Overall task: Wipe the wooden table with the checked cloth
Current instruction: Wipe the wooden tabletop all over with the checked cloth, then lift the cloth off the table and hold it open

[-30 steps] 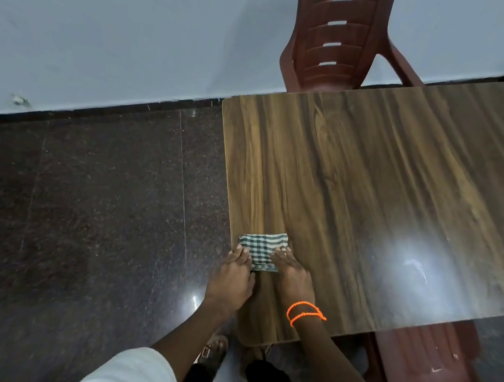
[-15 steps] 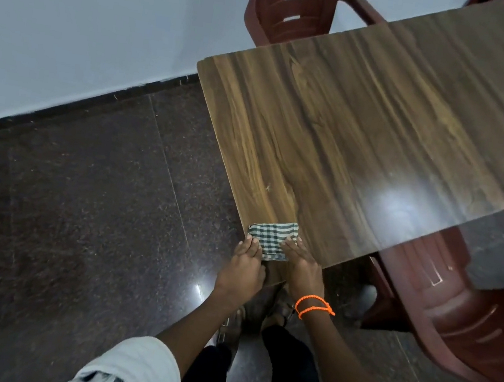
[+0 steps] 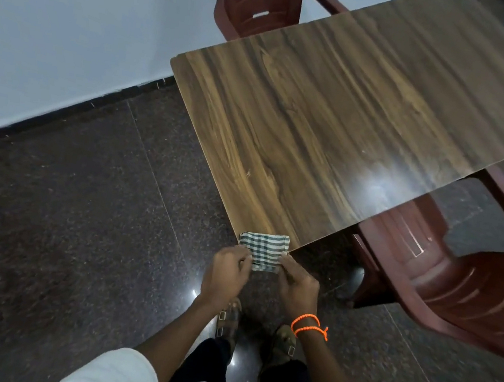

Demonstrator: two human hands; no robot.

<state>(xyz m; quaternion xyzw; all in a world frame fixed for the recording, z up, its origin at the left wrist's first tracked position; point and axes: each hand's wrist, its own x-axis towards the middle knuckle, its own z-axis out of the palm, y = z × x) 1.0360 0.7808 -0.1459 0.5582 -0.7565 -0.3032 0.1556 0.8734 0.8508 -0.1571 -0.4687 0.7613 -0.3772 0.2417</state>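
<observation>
A folded green-and-white checked cloth hangs at the near corner of the wooden table, half over the edge. My left hand pinches its left side with curled fingers. My right hand, with an orange thread band at the wrist, pinches its right side. Both hands are off the tabletop, just in front of the corner.
A maroon plastic chair is tucked under the table's right side, and another maroon chair stands at the far end by the white wall. Dark polished floor tiles lie to the left. My sandalled feet stand below the hands.
The cloth and both hands have slid back along the table to its near corner and partly off the edge. The fingers, flat on the cloth before, now curl and pinch it.
</observation>
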